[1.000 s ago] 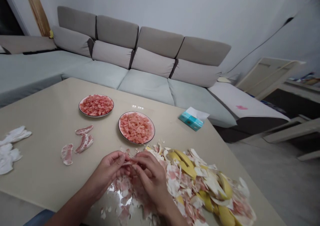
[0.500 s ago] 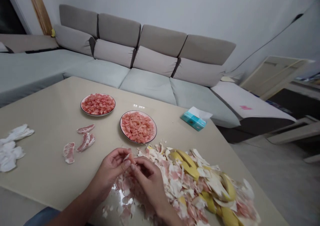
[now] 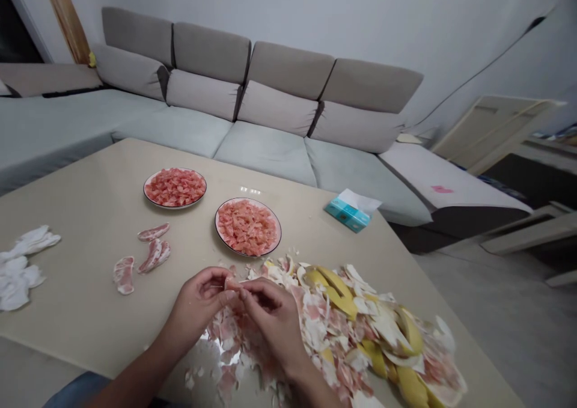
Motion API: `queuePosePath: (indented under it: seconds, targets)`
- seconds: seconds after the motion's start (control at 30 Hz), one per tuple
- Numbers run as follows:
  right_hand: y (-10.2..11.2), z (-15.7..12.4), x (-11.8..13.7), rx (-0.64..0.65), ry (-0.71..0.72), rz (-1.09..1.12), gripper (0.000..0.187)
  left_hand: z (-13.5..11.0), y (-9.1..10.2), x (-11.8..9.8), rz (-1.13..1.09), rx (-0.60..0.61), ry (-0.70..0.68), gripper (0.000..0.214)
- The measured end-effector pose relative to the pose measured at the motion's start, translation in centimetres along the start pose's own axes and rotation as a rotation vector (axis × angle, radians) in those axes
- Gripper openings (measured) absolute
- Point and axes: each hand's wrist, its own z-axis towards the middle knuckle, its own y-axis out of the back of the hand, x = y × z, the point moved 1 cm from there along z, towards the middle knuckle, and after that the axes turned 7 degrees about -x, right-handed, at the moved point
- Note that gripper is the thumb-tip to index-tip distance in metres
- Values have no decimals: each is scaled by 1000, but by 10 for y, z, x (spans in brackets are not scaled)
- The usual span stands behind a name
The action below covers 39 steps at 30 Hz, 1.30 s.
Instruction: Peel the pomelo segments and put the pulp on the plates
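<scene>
Between the fingertips of both hands is a small pink pomelo piece [image 3: 232, 283]. My left hand [image 3: 201, 300] is closed on its left side, thumb against fingers. Pinching the other side, my right hand [image 3: 270, 315] is closed too, above the edge of the peel heap. Just beyond the hands stands a plate [image 3: 217, 231] piled with pink pomelo flesh [image 3: 247, 226]. A second heaped plate [image 3: 146, 194] is farther back to the left. Several unpeeled pomelo segments [image 3: 153, 256] lie left of my left hand.
A heap of yellow-white peel [image 3: 387, 330] and membrane scraps spreads over the table's right side. A blue tissue pack [image 3: 347, 213] is at the far right edge. Crumpled white gloves or tissues [image 3: 22, 270] lie at the left. A grey sofa [image 3: 265, 149] stands behind the table [image 3: 90, 228].
The pomelo piece has turned and sits slightly lower between the fingertips. Both hands have kept nearly the same place. The view has shifted very slightly.
</scene>
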Motion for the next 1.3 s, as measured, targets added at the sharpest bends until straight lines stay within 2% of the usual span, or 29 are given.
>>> queuePosePath:
  seconds: [0.27, 0.57, 0.7, 0.87, 1.07, 1.13, 1.2, 1.3]
  targets:
    - [1, 1, 1, 15, -40, 15, 13, -4, -4, 1, 38, -25, -37, 19]
    - [-5, -3, -10, -52, -236, 109, 13, -9, -7, 9, 134, -53, -76, 14]
    - [-6, -4, -9, -61, -280, 153, 10, -7, -7, 9, 66, -35, -20, 17]
    - [-4, -3, -5, -4, -407, 323, 19, -6, -6, 2, -66, 132, 57, 21]
    - [-1, -2, -11, 142, -446, 522, 32, -10, -1, -3, -292, 318, 337, 11]
    - [0, -2, -14, 150, -433, 524, 33, -10, 0, -4, -311, 330, 344, 13]
    - [0, -2, -15, 138, -411, 474, 32, -9, 0, -2, -285, 313, 333, 24]
    - [-2, -3, -13, 119, -362, 362, 27, -7, 0, 1, -201, 219, 260, 42]
